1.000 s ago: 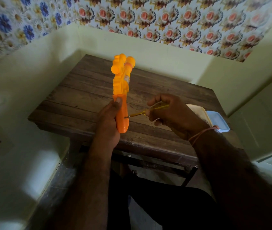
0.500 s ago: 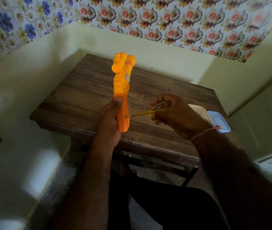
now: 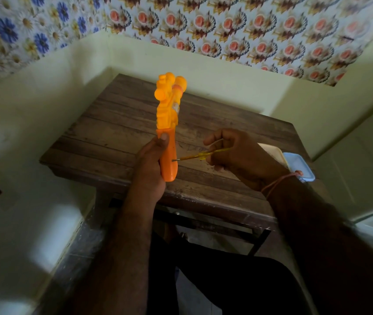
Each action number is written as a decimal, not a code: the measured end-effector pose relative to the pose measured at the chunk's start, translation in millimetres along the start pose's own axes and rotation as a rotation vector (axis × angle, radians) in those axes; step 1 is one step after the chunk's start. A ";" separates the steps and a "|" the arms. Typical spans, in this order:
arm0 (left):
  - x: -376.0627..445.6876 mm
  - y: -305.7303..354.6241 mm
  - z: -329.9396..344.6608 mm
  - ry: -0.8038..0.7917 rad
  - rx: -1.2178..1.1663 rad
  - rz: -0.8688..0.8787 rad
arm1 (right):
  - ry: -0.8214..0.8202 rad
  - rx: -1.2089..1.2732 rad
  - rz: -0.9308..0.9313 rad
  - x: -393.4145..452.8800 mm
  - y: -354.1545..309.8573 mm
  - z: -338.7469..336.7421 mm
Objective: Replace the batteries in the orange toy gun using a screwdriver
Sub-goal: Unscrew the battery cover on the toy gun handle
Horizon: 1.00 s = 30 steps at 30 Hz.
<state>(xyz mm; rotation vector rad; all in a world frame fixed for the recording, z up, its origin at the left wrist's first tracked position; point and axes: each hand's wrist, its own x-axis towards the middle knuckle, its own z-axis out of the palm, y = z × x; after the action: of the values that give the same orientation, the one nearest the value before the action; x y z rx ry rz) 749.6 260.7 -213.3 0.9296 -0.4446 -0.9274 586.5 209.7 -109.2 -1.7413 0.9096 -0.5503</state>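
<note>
While the left hand (image 3: 151, 164) holds the orange toy gun (image 3: 168, 123) upright above a wooden worktop (image 3: 117, 133), its fingers curl round the handle and its thumb presses the upper part of the handle. The gun's barrel end points up and away from the person; its darker orange handle points down, near the worktop's front edge. The right hand (image 3: 237, 155) pinches a thin yellow screwdriver (image 3: 200, 155) in curled fingers. The shaft runs nearly level, and its tip touches a small dark spot on the handle's right side, probably a screw, though it is too small to be sure. A reddish thread (image 3: 278, 181) circles the right wrist.

Behind the right hand, at the worktop's right edge, lie a cream tray (image 3: 271, 152) and a pale blue box (image 3: 299, 164), side by side and partly hidden by the hand and wrist; their contents cannot be seen. The worktop stands in a corner of pale yellow walls (image 3: 44, 92), with flowered wallpaper (image 3: 249, 30) higher up. Both forearms reach in from below, over dark clothing (image 3: 226, 280).
</note>
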 end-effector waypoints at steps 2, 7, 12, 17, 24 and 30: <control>0.2 0.3 -0.7 0.005 0.006 -0.006 | 0.001 -0.019 -0.005 1.1 -0.3 1.7; -1.1 1.5 -2.7 0.005 0.017 -0.004 | 0.063 -0.204 0.000 5.1 2.3 2.7; -1.8 2.2 -1.4 0.017 0.012 0.000 | 0.103 -0.036 -0.030 4.2 3.4 3.0; -1.2 1.2 -2.1 0.009 0.014 -0.005 | 0.048 0.036 -0.003 4.2 4.8 0.7; -0.5 2.5 -1.6 0.004 0.008 -0.003 | 0.098 -0.098 -0.023 5.6 6.5 2.8; -0.4 2.0 -1.6 -0.001 0.014 0.014 | 0.042 0.105 -0.006 4.2 9.7 -0.6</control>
<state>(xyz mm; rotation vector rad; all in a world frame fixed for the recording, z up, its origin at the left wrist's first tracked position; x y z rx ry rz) 751.4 262.3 -212.5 0.9383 -0.4585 -0.9134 585.6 204.5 -118.3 -1.6437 0.8895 -0.6298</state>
